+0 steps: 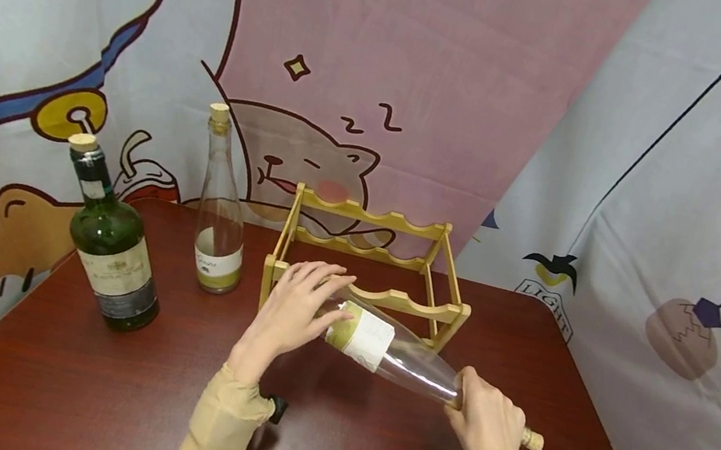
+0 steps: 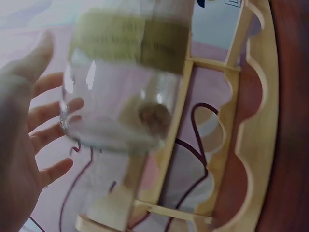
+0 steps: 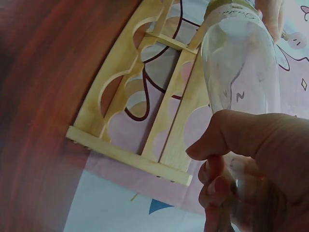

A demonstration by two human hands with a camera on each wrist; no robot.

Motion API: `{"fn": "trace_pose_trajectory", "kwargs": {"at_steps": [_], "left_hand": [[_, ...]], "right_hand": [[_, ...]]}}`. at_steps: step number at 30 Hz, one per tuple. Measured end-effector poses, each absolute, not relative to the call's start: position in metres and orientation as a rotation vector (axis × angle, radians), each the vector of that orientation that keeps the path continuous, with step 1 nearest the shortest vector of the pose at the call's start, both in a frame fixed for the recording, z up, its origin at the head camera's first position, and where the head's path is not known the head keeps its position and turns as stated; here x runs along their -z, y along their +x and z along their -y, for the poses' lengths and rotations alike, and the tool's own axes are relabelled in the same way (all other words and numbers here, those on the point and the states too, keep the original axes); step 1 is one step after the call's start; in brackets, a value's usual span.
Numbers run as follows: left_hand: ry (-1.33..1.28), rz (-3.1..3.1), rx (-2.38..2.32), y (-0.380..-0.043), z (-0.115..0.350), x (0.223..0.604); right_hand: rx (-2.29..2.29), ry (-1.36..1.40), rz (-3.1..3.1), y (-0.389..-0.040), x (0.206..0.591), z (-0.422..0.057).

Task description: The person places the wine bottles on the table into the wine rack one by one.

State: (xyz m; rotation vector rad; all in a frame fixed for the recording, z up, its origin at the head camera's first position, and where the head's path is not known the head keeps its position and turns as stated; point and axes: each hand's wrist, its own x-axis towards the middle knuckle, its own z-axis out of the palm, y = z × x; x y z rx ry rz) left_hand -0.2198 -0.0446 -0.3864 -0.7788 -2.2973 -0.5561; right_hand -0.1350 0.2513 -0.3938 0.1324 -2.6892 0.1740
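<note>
A clear glass wine bottle (image 1: 417, 361) with a white and yellow-green label is tilted across the front of a wooden wine rack (image 1: 394, 299), its base toward the upper left. My right hand (image 1: 489, 418) grips the neck, and the cork (image 1: 533, 441) sticks out beyond it. In the right wrist view, the thumb and fingers curl round the glass of the bottle (image 3: 241, 72). My left hand (image 1: 290, 308) is by the base with its fingers extended. Seen from the left wrist, those fingers (image 2: 50, 108) spread beside the bottle's lower end.
On the left of the dark red table (image 1: 163, 398) stand a green corked bottle (image 1: 119, 250) and a clear corked bottle (image 1: 221, 223), both upright. Behind the table hangs a printed cloth (image 1: 466, 92) with cartoon animals. The rack stands near it, with scalloped rails.
</note>
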Motion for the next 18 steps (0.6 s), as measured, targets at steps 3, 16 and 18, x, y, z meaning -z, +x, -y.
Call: {"fn": "trace_pose_trajectory", "kwargs": {"at_steps": [3,16,18], "left_hand": [[-0.740,2.323,0.618,-0.225,0.050,0.393],[-0.660,2.326,0.567,-0.238,0.055,0.412],[-0.653,2.321,0.534,-0.238,0.054,0.415]], "right_hand": [[-0.175,0.115,2.685,-0.130,0.397,-0.255],[-0.212,-0.005,2.761,-0.106,0.404,-0.270],[-0.218,-0.025,2.777,-0.103,0.405,-0.273]]}}
